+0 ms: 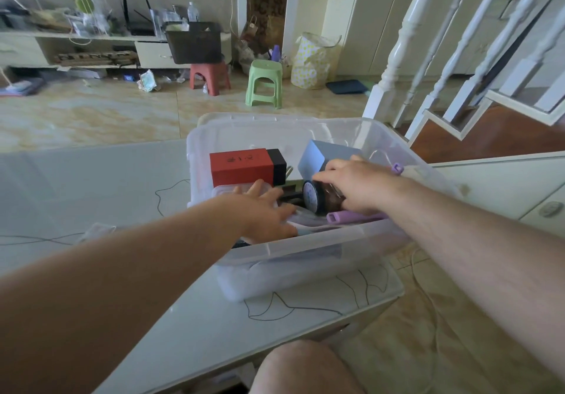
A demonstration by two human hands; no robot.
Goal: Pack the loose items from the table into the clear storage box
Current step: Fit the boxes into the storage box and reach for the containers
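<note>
The clear storage box point(305, 259) sits on the right part of the table point(91, 185), close to the table's near corner. Its right side is by the table's right edge. The top of the box is open, with no lid on it, and both arms reach in over the near wall. To the left of the box a wide stretch of table top shows.

Inside the box, a red and black box point(244, 165) lies at the back left. A pale blue box point(318, 158) leans at the back right. A dark jar point(321, 199) lies on its side in the middle, its round lid facing left. A purple tube point(351, 217) lies just in front of the jar. A small clear tub point(226, 191) sits under the red box's near edge.

The left hand point(266, 213) is spread out flat with straight fingers, resting on the things at the near left of the box. The right hand point(357, 185) has its fingers curled over the dark jar and holds it.

The table top is pale and shiny, with thin black wiggly lines on it. A small clear thing point(97, 230) lies on the table left of the box. Behind, on the tiled floor, stand a green stool point(264, 83) and a red stool point(209, 77). White stair rails point(428, 41) rise on the right.
</note>
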